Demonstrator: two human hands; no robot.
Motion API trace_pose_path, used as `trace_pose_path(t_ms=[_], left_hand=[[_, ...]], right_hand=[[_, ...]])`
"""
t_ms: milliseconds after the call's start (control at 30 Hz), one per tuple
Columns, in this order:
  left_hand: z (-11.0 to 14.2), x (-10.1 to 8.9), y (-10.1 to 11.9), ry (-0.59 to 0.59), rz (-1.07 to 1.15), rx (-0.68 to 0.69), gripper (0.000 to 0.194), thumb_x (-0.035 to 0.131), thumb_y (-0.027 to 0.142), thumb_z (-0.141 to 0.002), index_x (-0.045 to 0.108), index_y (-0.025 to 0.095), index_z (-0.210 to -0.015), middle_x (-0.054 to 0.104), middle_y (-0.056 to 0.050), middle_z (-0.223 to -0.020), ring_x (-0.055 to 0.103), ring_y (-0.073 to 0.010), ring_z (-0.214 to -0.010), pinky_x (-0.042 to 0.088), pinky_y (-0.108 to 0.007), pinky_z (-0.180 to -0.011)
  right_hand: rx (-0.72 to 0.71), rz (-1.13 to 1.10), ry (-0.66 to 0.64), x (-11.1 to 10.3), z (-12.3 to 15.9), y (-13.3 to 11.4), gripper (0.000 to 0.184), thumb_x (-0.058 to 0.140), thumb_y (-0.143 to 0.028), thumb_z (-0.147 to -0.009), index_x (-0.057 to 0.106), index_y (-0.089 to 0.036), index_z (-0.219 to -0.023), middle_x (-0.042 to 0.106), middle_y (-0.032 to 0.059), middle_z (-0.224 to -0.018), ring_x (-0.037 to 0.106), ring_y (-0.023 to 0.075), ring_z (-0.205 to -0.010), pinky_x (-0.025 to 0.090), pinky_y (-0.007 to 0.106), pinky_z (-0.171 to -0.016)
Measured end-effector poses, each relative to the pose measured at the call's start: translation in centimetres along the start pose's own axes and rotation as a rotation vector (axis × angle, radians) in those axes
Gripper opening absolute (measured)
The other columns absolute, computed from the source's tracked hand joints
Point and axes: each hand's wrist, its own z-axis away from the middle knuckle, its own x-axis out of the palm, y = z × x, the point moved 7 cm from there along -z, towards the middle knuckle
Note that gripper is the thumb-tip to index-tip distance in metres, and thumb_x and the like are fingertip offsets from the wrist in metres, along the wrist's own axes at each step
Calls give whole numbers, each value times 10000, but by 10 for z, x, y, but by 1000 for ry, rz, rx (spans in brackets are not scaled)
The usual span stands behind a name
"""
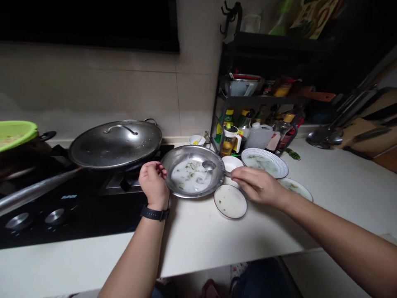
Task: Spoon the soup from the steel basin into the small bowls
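A steel basin [173, 163] with milky liquid and green scraps sits on the white counter, a metal ladle [209, 166] lying in it. My left hand [153, 183], a black watch on its wrist, grips the basin's left rim with curled fingers. My right hand [256, 185] rests at the basin's right edge, fingers together and pointing left near the ladle handle; what they hold is hidden. A small dirty white saucer [230, 201] lies just below my right hand.
A lidded wok [115, 144] with a long handle sits on the black stove [71, 211] at left. A green bowl [15, 133] is far left. Dirty plates [264, 162] and a small white bowl [232, 163] lie behind my right hand. A black rack [257, 99] holds bottles.
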Motion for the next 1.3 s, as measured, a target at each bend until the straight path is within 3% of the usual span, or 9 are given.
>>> trace_pose_path(t_ms=[100, 267, 467, 633, 800, 867, 933, 1167, 1300], left_hand=[[0, 0, 0, 0, 4, -7, 114, 591, 295, -754, 587, 181, -759, 537, 53, -590, 511, -79, -475, 340, -185, -430], [1, 1, 1, -1, 9, -9, 112, 600, 289, -744, 593, 178, -758, 542, 55, -587, 515, -76, -475, 347, -184, -430], [0, -1, 1, 16, -2, 4, 121, 607, 295, -739, 602, 176, -756, 565, 51, -578, 514, -79, -456, 354, -184, -410], [0, -1, 0, 15, 5, 11, 117, 610, 290, -733, 604, 175, -750, 565, 52, -574, 518, -80, -455, 351, -182, -404], [0, -1, 0, 16, 3, 12, 115, 606, 288, -731, 605, 174, -749, 574, 47, -572, 519, -82, -450, 348, -182, -397], [-1, -1, 0, 16, 4, 10, 114, 609, 288, -733, 604, 174, -748, 573, 48, -568, 520, -83, -450, 341, -179, -393], [0, -1, 0, 15, 2, 9, 112, 611, 285, -735, 603, 175, -746, 571, 48, -565, 520, -84, -451, 337, -179, -391], [1, 0, 0, 8, -1, 2, 118, 610, 292, -735, 602, 175, -750, 563, 52, -573, 514, -81, -454, 350, -183, -401], [0, 0, 1, 10, -6, -1, 122, 603, 296, -736, 594, 177, -757, 562, 53, -577, 513, -79, -456, 347, -183, -405]], right_hand=[[-82, 129, 20, -16, 9, -7, 142, 638, -264, -905, 754, -280, -986, 791, 74, -1019, 755, 241, -963, 614, 373, -865], [128, 232, 336, -53, 26, 37, 126, 627, -290, -928, 735, -279, -991, 776, 59, -916, 752, 238, -852, 601, 367, -839], [226, 336, 225, -38, 30, 91, 219, 526, -333, -970, 716, -224, -971, 786, 87, -968, 751, 244, -894, 592, 381, -863], [420, 75, 274, -29, 40, 115, 217, 566, -392, -956, 688, -214, -940, 763, 67, -773, 750, 229, -741, 622, 359, -735], [851, -440, 596, -28, 58, 139, 149, 689, -338, -906, 620, -208, -887, 746, 65, -672, 742, 199, -590, 635, 283, -565], [962, -571, 700, -30, 61, 143, 141, 705, -276, -898, 595, -206, -847, 736, 65, -641, 734, 187, -558, 627, 258, -527], [987, -630, 747, -36, 59, 142, 125, 692, -219, -904, 591, -201, -833, 727, 61, -616, 724, 175, -531, 617, 238, -500], [830, -546, 773, -69, 35, 114, 105, 644, -184, -926, 602, -194, -830, 718, 55, -597, 717, 171, -501, 621, 242, -476], [814, -568, 729, -61, 17, 103, 106, 667, -224, -919, 598, -205, -842, 719, 53, -604, 718, 173, -509, 630, 258, -487]])
